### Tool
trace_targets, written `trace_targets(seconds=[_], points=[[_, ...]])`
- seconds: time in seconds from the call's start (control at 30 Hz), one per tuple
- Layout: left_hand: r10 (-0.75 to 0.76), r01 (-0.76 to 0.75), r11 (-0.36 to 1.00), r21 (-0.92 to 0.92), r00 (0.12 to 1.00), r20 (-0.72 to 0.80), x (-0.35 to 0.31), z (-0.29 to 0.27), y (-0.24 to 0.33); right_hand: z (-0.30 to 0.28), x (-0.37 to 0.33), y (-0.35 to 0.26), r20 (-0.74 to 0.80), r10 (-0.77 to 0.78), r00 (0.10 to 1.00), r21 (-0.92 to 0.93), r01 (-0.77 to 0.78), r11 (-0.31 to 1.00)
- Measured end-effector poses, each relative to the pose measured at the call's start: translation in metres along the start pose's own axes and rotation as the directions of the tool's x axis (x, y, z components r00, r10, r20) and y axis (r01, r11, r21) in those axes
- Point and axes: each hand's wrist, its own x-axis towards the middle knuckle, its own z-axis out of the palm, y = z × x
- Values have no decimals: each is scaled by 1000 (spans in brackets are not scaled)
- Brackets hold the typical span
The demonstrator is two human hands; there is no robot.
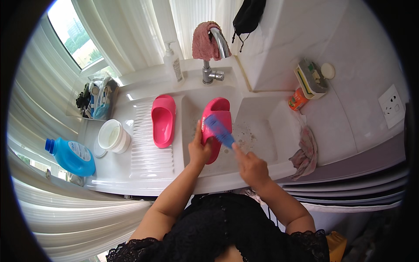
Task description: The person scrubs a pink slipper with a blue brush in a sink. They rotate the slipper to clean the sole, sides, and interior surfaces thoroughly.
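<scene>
Over the basin of a white sink (262,163), my left hand (199,150) grips a pink slide sandal (219,105) by its side, fingers wrapped round it. My right hand (253,168) is closed on the handle of a blue scrubbing brush (223,136), its head against the sandal's strap. The brush is slightly blurred. A second pink slide sandal (163,124) lies sole down on the ribbed washboard (144,150) left of the basin. Suds and grey water spots dot the basin floor.
Behind the basin stands a faucet (208,75) draped with a pink towel (204,43), beside a pump bottle (173,65). At left are a white tub (114,135), a blue detergent bottle (72,157) and a clear bin (98,98). A rag (305,153) hangs over the right rim.
</scene>
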Motion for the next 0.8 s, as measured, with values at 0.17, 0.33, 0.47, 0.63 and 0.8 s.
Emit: trace_targets(seconds=[0.17,0.33,0.47,0.63,0.8], points=[[34,-34,999,35,999,15,1,0,2,-6,16,14,-66,64,996,-1,-64,998],[154,-154,970,187,988,13,0,0,-2,-17,13,-3,2,-43,999,-63,43,997],[233,-234,949,214,972,30,4,-1,8,-24,32,10,-91,28,995,-85,-36,996],[186,-190,944,269,982,40,-4,6,-15,-13,3,-9,87,-214,973,-161,226,961],[143,-148,957,250,989,38,-5,3,-8,-29,32,13,-90,-76,993,-228,54,972]])
